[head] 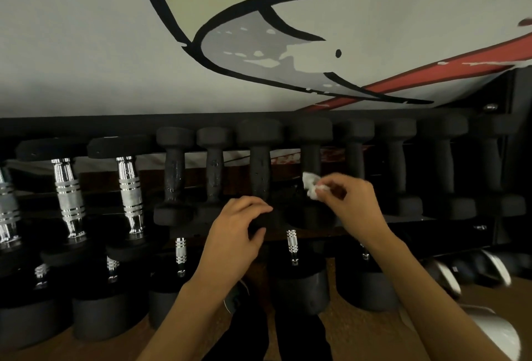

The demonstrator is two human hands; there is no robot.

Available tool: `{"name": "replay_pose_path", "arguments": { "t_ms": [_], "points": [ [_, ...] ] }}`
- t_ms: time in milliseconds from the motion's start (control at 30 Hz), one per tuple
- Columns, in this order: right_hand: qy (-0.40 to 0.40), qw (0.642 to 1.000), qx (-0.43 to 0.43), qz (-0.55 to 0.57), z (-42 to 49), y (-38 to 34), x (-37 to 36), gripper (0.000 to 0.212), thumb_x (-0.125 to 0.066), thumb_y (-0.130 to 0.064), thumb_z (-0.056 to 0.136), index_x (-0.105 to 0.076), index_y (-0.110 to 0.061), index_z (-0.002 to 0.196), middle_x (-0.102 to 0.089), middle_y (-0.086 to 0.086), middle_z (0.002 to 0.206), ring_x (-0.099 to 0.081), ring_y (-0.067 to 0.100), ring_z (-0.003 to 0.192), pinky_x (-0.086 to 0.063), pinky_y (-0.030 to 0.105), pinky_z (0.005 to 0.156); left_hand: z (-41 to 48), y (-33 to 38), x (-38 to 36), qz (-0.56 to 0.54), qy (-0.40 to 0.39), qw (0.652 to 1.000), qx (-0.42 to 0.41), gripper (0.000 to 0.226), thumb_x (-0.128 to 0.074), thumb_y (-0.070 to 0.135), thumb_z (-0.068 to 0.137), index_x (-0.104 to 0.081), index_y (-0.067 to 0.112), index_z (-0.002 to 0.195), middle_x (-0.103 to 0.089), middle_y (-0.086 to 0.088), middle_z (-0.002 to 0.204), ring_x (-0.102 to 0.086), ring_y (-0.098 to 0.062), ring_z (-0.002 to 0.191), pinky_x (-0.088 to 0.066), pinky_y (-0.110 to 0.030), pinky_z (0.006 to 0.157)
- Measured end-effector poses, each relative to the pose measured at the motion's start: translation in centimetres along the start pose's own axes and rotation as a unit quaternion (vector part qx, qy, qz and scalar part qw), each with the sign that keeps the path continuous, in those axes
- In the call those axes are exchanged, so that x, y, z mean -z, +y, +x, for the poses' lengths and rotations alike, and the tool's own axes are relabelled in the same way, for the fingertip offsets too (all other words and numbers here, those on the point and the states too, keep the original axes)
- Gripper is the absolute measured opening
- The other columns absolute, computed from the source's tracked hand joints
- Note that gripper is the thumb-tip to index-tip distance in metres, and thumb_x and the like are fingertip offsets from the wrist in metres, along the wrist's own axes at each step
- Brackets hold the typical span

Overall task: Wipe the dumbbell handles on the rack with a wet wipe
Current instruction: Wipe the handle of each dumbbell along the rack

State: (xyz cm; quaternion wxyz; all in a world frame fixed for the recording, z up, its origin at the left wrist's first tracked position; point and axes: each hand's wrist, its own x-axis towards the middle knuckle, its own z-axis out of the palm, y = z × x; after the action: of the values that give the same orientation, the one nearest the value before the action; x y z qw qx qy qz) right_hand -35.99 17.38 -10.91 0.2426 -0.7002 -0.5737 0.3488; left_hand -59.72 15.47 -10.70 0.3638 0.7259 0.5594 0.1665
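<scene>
Dumbbell handle point(311, 159) meets the wet wipe point(312, 186), pinched by the right hand point(355, 202). The left hand point(234, 231) grips a neighbouring head point(277, 218). Next, probably rubbing along.

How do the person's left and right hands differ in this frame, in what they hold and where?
The left hand grips the near head of a black dumbbell; the right hand pinches a crumpled white wet wipe. The left hand sits lower; the right hand is higher, with the wipe against the next dumbbell's handle. Both hands are bare and work on adjacent black dumbbells.
</scene>
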Motion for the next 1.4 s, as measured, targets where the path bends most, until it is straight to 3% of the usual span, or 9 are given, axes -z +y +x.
{"name": "replay_pose_path", "arguments": {
  "t_ms": [167, 267, 533, 733, 867, 1000, 1133, 1267, 1400],
  "points": [
    [-0.022, 0.996, 0.059, -0.060, 0.4, -1.4, 0.2, 0.007, -0.072, -0.012, 0.083, -0.073, -0.013, 0.090, -0.066, -0.002, 0.086, -0.059, 0.005, 0.075, -0.044, 0.010, 0.068, 0.0, 0.1, 0.1, 0.005, -0.006, 1.000, 0.003, 0.040, -0.073, 0.012, 0.081, -0.066, 0.027, 0.117, -0.056, 0.018, 0.119, -0.044, 0.003, 0.115, -0.030, -0.005, 0.095],
    [0.008, 0.995, 0.099, -0.024, 1.7, -3.8, -1.1, 0.010, -0.071, -0.014, 0.086, -0.070, -0.015, 0.095, -0.066, -0.008, 0.090, -0.060, 0.002, 0.082, -0.043, 0.006, 0.073, -0.1, 0.1, 0.2, -0.001, -0.004, 1.000, 0.006, 0.039, -0.073, 0.012, 0.081, -0.067, 0.027, 0.116, -0.057, 0.018, 0.119, -0.045, 0.003, 0.113, -0.029, -0.002, 0.094],
    [0.036, 0.996, 0.081, 0.018, 5.5, -6.8, -6.1, 0.006, -0.066, -0.013, 0.090, -0.069, -0.011, 0.094, -0.065, -0.006, 0.082, -0.057, -0.002, 0.070, -0.042, 0.003, 0.065, -0.3, 0.2, -0.3, -0.003, 0.012, 1.000, 0.011, 0.041, -0.074, 0.009, 0.079, -0.067, 0.026, 0.116, -0.058, 0.018, 0.119, -0.046, 0.002, 0.114, -0.030, -0.004, 0.095],
    [-0.076, 0.992, 0.098, -0.028, 3.3, -5.9, -6.2, 0.006, -0.066, -0.009, 0.085, -0.071, -0.012, 0.088, -0.062, -0.005, 0.071, -0.053, 0.006, 0.063, -0.037, 0.005, 0.059, -0.3, 0.1, -0.3, -0.004, 0.016, 1.000, 0.015, 0.041, -0.074, 0.009, 0.077, -0.067, 0.026, 0.115, -0.059, 0.017, 0.119, -0.047, 0.000, 0.114, -0.029, -0.001, 0.094],
    [-0.154, 0.984, 0.085, -0.031, 2.1, -5.3, -5.8, 0.006, -0.064, -0.012, 0.088, -0.070, -0.014, 0.088, -0.058, -0.014, 0.071, -0.053, -0.002, 0.065, -0.038, 0.008, 0.061, -0.3, 0.3, -0.2, -0.005, 0.016, 1.000, 0.015, 0.042, -0.074, 0.010, 0.078, -0.067, 0.025, 0.117, -0.059, 0.017, 0.121, -0.047, 0.000, 0.116, -0.030, -0.005, 0.096],
    [-0.024, 0.999, 0.039, 0.005, 3.6, -4.6, -5.9, 0.008, -0.063, -0.011, 0.088, -0.069, -0.010, 0.094, -0.065, 0.000, 0.097, -0.059, 0.009, 0.086, -0.043, 0.018, 0.076, -0.4, 0.2, -0.2, -0.009, 0.015, 1.000, 0.012, 0.042, -0.073, 0.010, 0.079, -0.067, 0.027, 0.117, -0.058, 0.019, 0.119, -0.046, 0.002, 0.115, -0.031, -0.005, 0.098],
    [0.068, 0.995, 0.033, 0.065, 4.9, -5.2, -6.7, 0.011, -0.065, -0.007, 0.087, -0.070, -0.015, 0.093, -0.066, -0.001, 0.099, -0.062, 0.006, 0.089, -0.054, 0.022, 0.077, -0.5, 0.1, -0.3, -0.012, 0.018, 1.000, 0.011, 0.042, -0.072, 0.009, 0.080, -0.067, 0.026, 0.118, -0.057, 0.020, 0.120, -0.046, 0.004, 0.116, -0.029, -0.003, 0.099],
    [0.076, 0.995, 0.047, 0.052, 4.1, -5.2, -7.0, 0.015, -0.063, 0.001, 0.086, -0.071, -0.012, 0.087, -0.068, -0.003, 0.092, -0.063, 0.007, 0.086, -0.049, 0.015, 0.075, -0.5, 0.1, -0.3, -0.011, 0.016, 1.000, 0.013, 0.042, -0.072, 0.009, 0.080, -0.067, 0.027, 0.118, -0.057, 0.020, 0.120, -0.045, 0.004, 0.116, -0.029, -0.002, 0.098],
    [-0.010, 0.999, 0.041, -0.022, 2.2, -4.1, -6.6, 0.017, -0.062, 0.001, 0.085, -0.073, -0.012, 0.085, -0.071, -0.001, 0.088, -0.063, 0.007, 0.081, -0.049, 0.016, 0.076, -0.6, 0.3, -0.2, -0.009, 0.019, 1.000, 0.013, 0.042, -0.072, 0.009, 0.080, -0.066, 0.027, 0.118, -0.058, 0.018, 0.121, -0.046, 0.002, 0.117, -0.030, -0.003, 0.098]
  ]
}}
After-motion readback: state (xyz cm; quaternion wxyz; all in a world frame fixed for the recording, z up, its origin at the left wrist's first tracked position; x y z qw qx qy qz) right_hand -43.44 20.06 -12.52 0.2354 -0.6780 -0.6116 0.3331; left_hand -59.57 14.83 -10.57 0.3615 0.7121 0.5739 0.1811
